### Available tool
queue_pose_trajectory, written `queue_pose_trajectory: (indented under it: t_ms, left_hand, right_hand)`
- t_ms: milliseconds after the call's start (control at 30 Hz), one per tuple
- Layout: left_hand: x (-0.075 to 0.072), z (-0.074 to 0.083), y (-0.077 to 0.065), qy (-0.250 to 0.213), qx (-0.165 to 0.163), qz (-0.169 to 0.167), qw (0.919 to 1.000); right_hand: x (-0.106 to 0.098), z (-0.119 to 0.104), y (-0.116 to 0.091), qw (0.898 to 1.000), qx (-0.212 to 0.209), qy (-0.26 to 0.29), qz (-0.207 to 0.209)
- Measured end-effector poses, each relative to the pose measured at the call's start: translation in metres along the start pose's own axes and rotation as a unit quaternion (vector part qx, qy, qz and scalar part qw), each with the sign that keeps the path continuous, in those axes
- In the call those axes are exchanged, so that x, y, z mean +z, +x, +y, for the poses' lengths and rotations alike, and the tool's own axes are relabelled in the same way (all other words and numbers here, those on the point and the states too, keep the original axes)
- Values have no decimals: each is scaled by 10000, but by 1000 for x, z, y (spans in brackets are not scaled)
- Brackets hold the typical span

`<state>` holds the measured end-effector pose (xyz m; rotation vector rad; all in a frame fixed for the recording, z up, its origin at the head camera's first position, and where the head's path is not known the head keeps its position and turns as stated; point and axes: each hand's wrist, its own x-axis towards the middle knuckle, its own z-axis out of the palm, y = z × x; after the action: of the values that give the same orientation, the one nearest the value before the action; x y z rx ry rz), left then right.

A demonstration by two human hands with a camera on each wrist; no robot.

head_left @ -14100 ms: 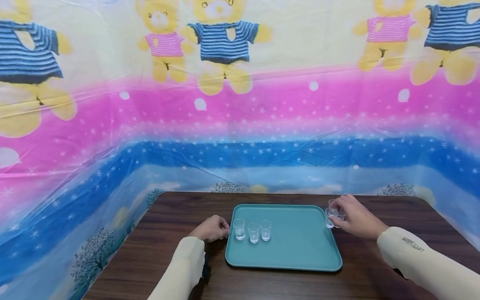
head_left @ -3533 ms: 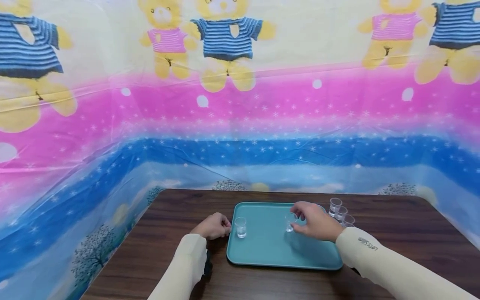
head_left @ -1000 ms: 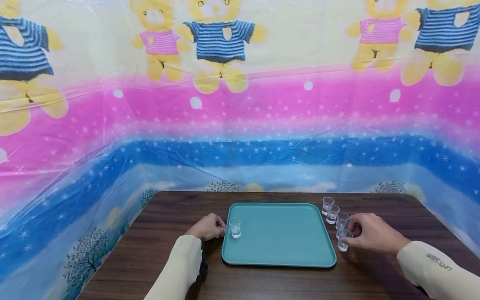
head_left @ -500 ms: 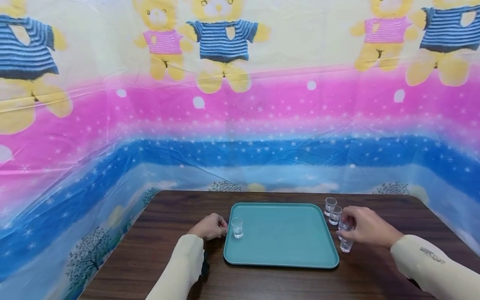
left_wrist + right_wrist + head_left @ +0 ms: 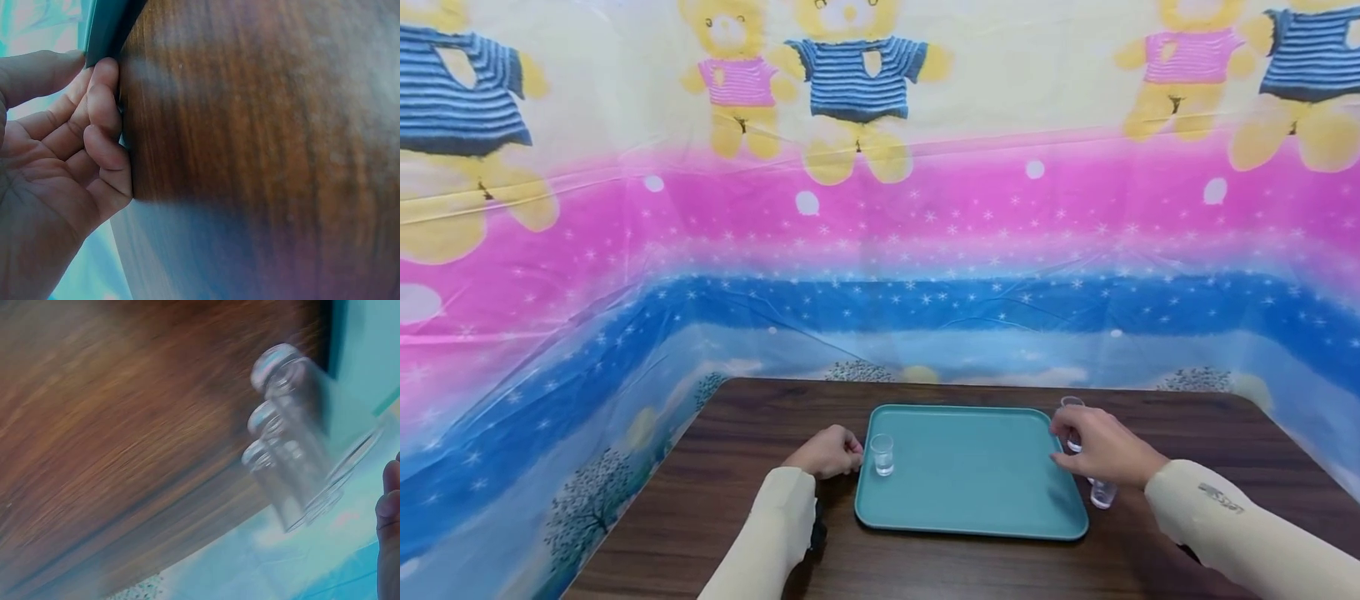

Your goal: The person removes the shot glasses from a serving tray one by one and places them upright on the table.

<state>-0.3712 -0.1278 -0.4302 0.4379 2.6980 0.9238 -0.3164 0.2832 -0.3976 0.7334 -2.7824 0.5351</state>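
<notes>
My left hand [image 5: 827, 452] pinches the left rim of a teal tray [image 5: 970, 492]; in the left wrist view, thumb and curled fingers meet at the tray's edge [image 5: 103, 31]. One clear shot glass [image 5: 883, 457] stands upright on the tray near that hand. Over the tray's right edge, my right hand [image 5: 1105, 447] holds nothing, its thumb and fingers apart. Beneath and behind it, several shot glasses stand in a row on the table, partly hidden; the nearest glass [image 5: 1102, 495] shows below the hand. The right wrist view shows blurred shot glasses [image 5: 294, 381] beside the fingers [image 5: 390, 512].
The tray lies on a dark wood-grain table [image 5: 760, 417]. A printed cloth backdrop [image 5: 970, 308] with bears hangs behind and around the table. The row of glasses lines the tray's right side, close to its rim.
Earlier, three glasses stood on the tray; one does now. My right hand carried a glass to the row's near end, released it, then moved left towards the tray. My left hand stayed.
</notes>
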Motion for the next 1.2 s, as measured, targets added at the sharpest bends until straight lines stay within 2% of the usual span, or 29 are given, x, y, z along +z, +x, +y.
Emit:
queue_pose_trajectory:
  t_ms: [233,400,667,1200]
  left_hand:
    - [-1,0,-1,-56,-9,-29,10000]
    - [0,0,-1,-36,-33,-31,10000]
    - [0,-3,1,15,-1,-18,10000]
    - [-3,-1,-1,1,-8,-60,10000]
  right_hand:
    - [12,-14,17,9999,-99,-53,-13]
    - [21,-21,31,9994,-353,-11,-11]
    - [33,-44,49,9974,-559,223,-396]
    - [51,-93,79,9923,-791,499,-808]
